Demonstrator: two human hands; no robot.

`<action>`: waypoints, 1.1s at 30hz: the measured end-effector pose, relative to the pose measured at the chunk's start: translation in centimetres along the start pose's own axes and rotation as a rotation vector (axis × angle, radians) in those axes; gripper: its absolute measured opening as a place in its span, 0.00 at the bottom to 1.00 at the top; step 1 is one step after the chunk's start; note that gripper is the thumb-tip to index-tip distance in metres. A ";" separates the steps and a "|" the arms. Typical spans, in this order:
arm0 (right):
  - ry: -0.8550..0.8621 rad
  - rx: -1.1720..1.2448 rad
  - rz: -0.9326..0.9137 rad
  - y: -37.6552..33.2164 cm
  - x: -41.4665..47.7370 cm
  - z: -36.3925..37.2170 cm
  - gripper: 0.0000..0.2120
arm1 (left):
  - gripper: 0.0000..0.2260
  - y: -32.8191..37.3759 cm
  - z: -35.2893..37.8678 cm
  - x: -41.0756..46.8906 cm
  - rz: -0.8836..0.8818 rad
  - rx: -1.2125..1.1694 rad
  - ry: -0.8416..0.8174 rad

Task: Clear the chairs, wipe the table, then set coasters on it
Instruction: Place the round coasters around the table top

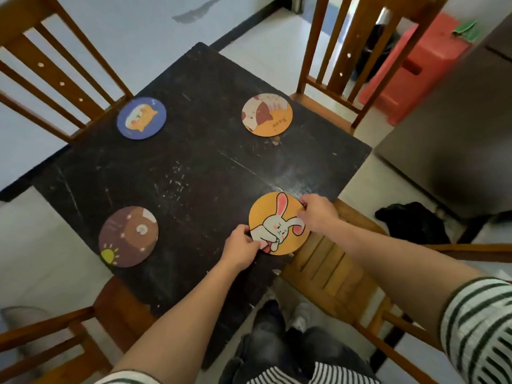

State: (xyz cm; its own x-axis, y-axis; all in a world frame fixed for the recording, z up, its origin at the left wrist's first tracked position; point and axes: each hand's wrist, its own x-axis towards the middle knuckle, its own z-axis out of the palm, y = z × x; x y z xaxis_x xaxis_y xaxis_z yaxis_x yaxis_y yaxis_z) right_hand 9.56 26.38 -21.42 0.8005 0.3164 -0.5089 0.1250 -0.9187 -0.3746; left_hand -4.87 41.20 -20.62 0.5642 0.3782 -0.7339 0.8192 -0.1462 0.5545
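Note:
A black square table point(194, 167) carries round picture coasters. An orange rabbit coaster point(273, 217) lies at the near right corner. My left hand point(241, 249) pinches its lower left edge and my right hand point(317, 213) pinches its upper right edge. A brown bear coaster point(128, 236) lies at the near left, a blue cat coaster point(141, 118) at the far left, and an orange "Meow" coaster point(267, 115) at the far right.
Wooden chairs stand at the table's corners: far left point(55, 79), far right point(346, 65), near right point(332, 267), near left point(69, 336). A red plastic stool point(415, 70), a grey cabinet point(457, 134) and a dark item on the floor point(412, 223) are to the right.

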 end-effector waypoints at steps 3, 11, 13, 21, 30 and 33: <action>0.027 -0.055 0.009 0.6 1.6 0.0 0.06 | 0.22 0.2 0.5 2.1 0.109 0.274 0.006; 0.188 0.061 -0.022 1.3 2.7 0.6 0.12 | 0.27 -3.0 -0.4 4.1 0.392 0.959 0.108; 0.178 0.002 -0.082 1.3 2.4 1.3 0.20 | 0.27 -4.6 -0.5 4.5 0.438 1.016 0.109; -0.004 -0.488 -0.218 2.8 -0.1 5.7 0.32 | 0.27 -7.4 0.0 5.8 0.540 1.037 0.190; -0.017 -0.544 -0.181 2.5 -0.4 6.3 0.31 | 0.28 -8.5 0.5 6.5 0.583 1.033 0.215; -0.043 -0.497 -0.139 1.6 -0.8 6.1 0.31 | 0.29 -8.0 0.3 6.2 0.554 1.043 0.186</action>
State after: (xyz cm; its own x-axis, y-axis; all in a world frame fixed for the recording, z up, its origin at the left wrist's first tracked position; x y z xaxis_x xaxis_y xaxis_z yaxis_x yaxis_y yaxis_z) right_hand 5.58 26.08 -26.36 0.7329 0.4437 -0.5158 0.5007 -0.8650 -0.0326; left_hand -7.87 44.47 -29.75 0.9141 0.1432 -0.3794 0.2053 -0.9702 0.1284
